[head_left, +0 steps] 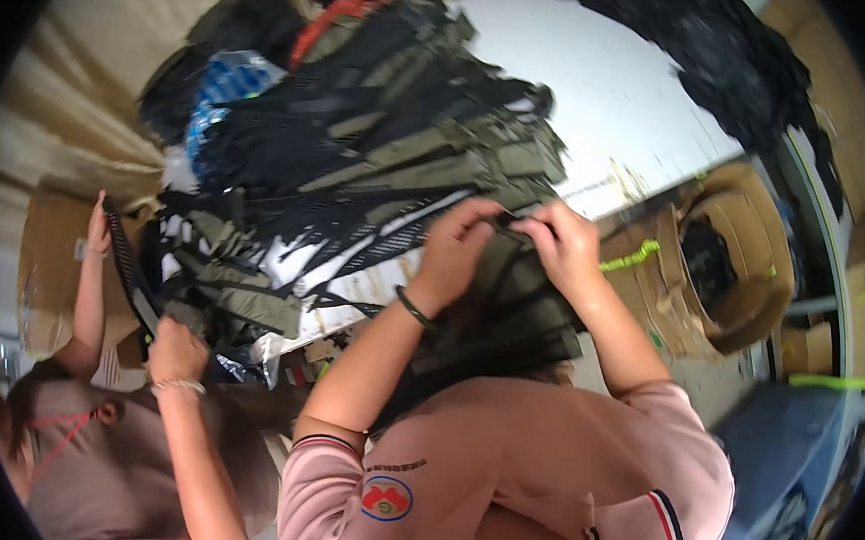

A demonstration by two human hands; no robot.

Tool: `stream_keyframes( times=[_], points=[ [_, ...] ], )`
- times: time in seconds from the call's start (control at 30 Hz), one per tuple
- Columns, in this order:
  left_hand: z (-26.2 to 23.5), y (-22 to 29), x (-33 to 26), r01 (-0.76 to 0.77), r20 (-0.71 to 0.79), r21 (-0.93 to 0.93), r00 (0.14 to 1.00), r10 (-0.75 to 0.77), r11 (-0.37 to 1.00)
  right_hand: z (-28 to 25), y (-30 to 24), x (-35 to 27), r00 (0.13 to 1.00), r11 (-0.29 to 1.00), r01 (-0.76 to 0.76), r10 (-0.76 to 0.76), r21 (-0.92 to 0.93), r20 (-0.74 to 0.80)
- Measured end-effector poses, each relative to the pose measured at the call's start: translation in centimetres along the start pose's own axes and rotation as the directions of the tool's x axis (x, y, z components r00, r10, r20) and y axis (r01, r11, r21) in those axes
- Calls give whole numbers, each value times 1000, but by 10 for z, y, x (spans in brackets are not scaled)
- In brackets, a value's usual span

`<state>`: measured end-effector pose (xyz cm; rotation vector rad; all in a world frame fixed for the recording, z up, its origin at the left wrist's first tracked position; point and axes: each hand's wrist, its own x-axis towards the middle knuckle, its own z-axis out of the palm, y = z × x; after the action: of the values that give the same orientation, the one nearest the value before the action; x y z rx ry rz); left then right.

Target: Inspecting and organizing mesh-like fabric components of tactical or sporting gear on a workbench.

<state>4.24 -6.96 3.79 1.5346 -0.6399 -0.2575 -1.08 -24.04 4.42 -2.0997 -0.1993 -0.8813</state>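
Note:
Over the near edge of the table, my left hand [448, 254] and my right hand [565, 245] are close together, fingertips pinching the edge of a dark fabric piece [503, 227]. Its exact shape is hard to make out between the fingers. Beneath my hands, a stack of olive and black fabric pieces [516, 309] hangs down toward my lap. Just beyond my hands lies a broad pile of black and olive fabric strips [415, 156], some with a perforated pattern. A dark band circles my left wrist.
To my left, a co-worker [180, 458] holds up a long dark strip [129, 261]. Cardboard boxes stand at the left [51, 262] and right [752, 248]. Black plastic bags [707, 40] cover the far right of the white table [610, 77]. A blue plastic bag [224, 89] lies far left.

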Motion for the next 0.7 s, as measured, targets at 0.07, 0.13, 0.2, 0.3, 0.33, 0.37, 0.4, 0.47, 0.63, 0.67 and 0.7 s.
stream_keyframes(
  times=[0.07,0.13,0.2,0.3,0.33,0.37,0.4,0.47,0.63,0.67,0.7],
  points=[
    [-2,2,3,127,-40,-332,988,-149,935,4,2,3,944,927,-328,312,181,109],
    [-4,12,7,231,52,-325,973,-227,917,3,12,4,762,559,-645,528,521,375],
    [0,13,8,321,118,-303,947,-299,897,-4,14,2,670,346,-723,560,598,487],
    [5,10,6,381,33,-369,917,-397,848,-13,0,3,565,150,-796,534,587,630],
    [6,8,4,345,-5,-371,928,-374,862,-16,-5,2,548,190,-821,528,539,649],
    [7,7,3,309,-43,-371,936,-349,876,-10,-9,0,601,355,-799,513,486,613],
    [10,8,3,314,-41,-371,935,-353,874,-10,-7,-3,598,351,-801,516,485,613],
    [15,11,2,261,-104,-294,947,-303,919,-6,2,-7,766,559,-642,504,525,399],
    [3,3,-4,270,-155,-390,923,-352,880,-36,36,15,769,599,-581,627,552,129],
    [3,3,-3,271,-157,-391,922,-354,880,-41,30,15,809,658,-551,572,514,134],
    [5,3,-3,288,-129,-420,920,-370,861,-42,19,12,842,712,-518,521,473,138]
  ],
)
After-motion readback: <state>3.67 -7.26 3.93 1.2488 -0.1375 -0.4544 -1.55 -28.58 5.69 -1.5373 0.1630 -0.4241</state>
